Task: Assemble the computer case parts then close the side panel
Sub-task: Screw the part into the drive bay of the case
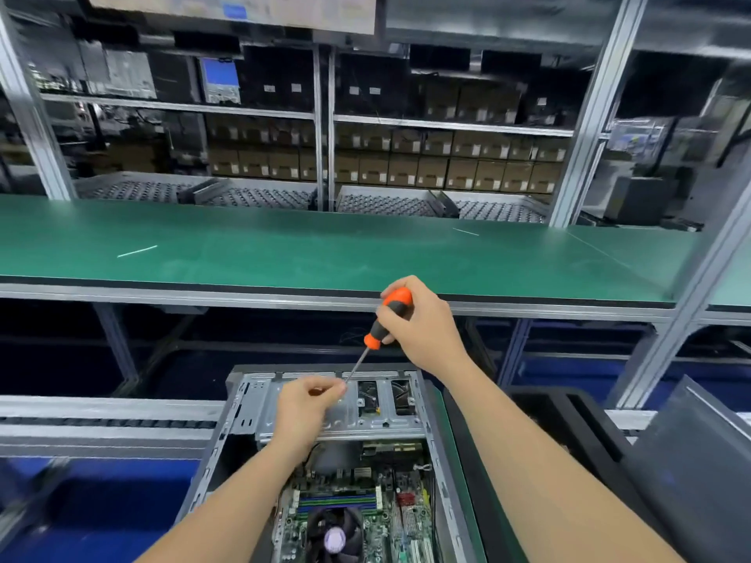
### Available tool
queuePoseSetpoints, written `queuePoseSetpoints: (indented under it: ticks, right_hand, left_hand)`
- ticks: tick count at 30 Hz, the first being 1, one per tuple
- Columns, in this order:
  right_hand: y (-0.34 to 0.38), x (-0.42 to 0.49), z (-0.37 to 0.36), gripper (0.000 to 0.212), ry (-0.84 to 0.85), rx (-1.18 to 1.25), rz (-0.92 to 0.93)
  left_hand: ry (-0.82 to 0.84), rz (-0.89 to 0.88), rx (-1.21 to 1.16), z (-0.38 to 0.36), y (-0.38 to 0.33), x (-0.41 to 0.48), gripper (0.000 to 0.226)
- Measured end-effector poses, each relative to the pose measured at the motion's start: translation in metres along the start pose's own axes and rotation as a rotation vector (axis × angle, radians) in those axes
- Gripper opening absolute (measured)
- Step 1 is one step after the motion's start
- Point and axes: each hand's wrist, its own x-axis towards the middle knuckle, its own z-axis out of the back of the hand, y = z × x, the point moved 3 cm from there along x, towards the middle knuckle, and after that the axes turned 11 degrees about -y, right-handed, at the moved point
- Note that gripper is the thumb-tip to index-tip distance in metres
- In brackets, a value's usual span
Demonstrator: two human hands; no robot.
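We grip the screwdriver in our right hand, and our left hand pinches its tip over the metal cage at the far edge of the open case; a slip could drop a screw onto the board

Green bench — behind it, shelved cardboard boxes

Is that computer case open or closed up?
Open. No panel covers the computer case; its motherboard and cooling fan show inside.
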Motion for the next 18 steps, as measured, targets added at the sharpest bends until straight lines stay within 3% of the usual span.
queuePoseSetpoints:
  ticks: [3,9,18]
  right_hand:
    - [-0.002,0.011,-0.011,0.013,0.008,-0.019,0.032]
    - [-0.025,0.028,-0.023,0.014,0.110,-0.197,0.050]
    - [-0.050,0.035,-0.032,0.014,0.179,-0.170,0.024]
  left_hand:
    - [0.035,-0.041,0.088,-0.006,-0.005,0.011,0.018]
    - [0.231,-0.135,0.423,-0.026,0.003,0.017,0.066]
    - [0.194,-0.238,0.655,-0.036,0.008,0.016,0.071]
